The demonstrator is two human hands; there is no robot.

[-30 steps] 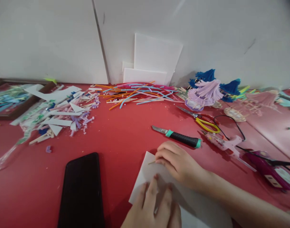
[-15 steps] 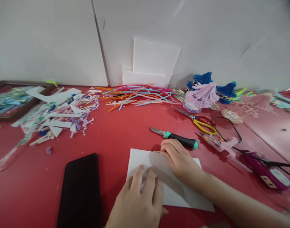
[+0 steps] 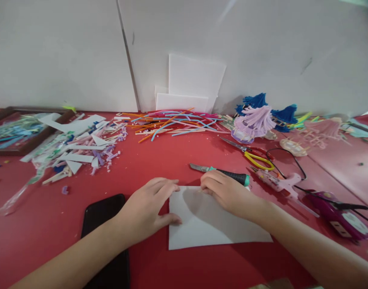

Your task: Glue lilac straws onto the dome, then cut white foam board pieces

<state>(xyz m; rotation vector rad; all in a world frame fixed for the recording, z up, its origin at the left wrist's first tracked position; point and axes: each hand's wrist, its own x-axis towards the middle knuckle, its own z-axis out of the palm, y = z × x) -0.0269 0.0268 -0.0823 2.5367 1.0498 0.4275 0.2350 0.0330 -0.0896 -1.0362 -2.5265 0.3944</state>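
Note:
A white foam-like sheet (image 3: 214,230) lies flat on the red table. My left hand (image 3: 150,206) is at its left edge, with thumb and fingers apart. The thumb rests on the sheet and the fingertips reach its upper left corner. Near the top edge, my right hand (image 3: 229,194) has its fingers curled together; a tiny pale bit shows at the fingertips, too small to name. Just beyond that hand lies a utility knife (image 3: 236,176) with a black and teal handle, blade to the left. A black phone (image 3: 102,212) is partly under my left forearm.
Scissors (image 3: 258,160), a pink glue gun (image 3: 282,184) and a purple power strip (image 3: 337,218) with cables lie right. Behind are fuzzy craft stems (image 3: 178,122), white boards (image 3: 196,76) and small craft umbrellas (image 3: 256,120). Scraps (image 3: 87,146) and a brown frame (image 3: 12,152) are left.
My left hand has moved off the middle of the sheet to its left edge. The sheet has turned slightly and its near edge sits farther away. My right hand remains near the top edge.

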